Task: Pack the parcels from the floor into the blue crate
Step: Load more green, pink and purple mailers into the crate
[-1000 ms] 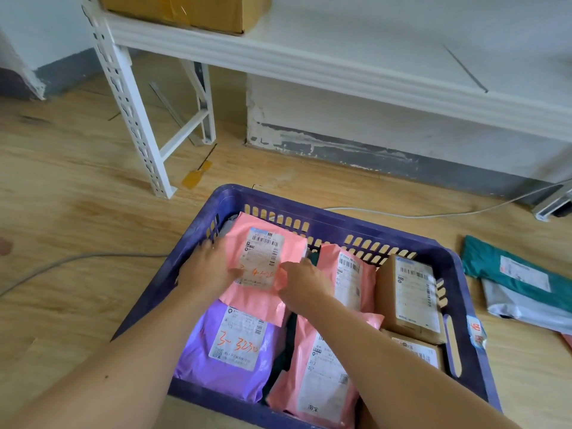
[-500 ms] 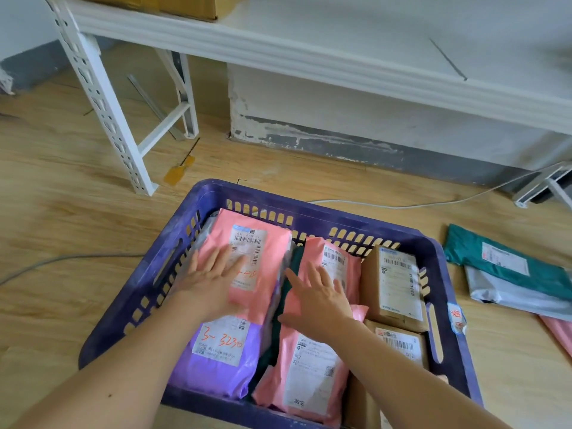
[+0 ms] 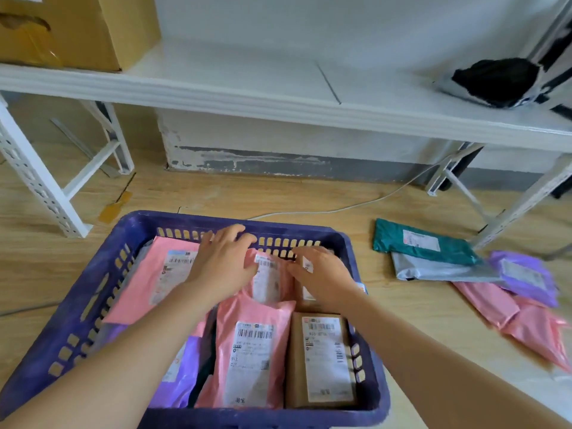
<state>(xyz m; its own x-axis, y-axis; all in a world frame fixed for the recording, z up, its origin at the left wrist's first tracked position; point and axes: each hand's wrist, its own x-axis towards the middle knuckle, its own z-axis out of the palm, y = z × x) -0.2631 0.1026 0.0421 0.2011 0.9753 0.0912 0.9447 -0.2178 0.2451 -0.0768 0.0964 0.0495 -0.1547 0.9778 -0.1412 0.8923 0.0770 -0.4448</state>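
Grips open: my left hand (image 3: 223, 264) and right hand (image 3: 322, 277) are pressing packed parcels (image 3: 253, 351) down inside the blue crate (image 3: 136, 219), mid-frame.
Uneven pushing risks crumpling the pink parcel (image 3: 269, 283) between them; floor parcels (image 3: 418, 246) are waiting at right.

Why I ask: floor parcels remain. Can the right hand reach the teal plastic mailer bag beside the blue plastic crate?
Probably yes: the right hand holds nothing, and the teal plastic mailer bag lies uncovered on that side.
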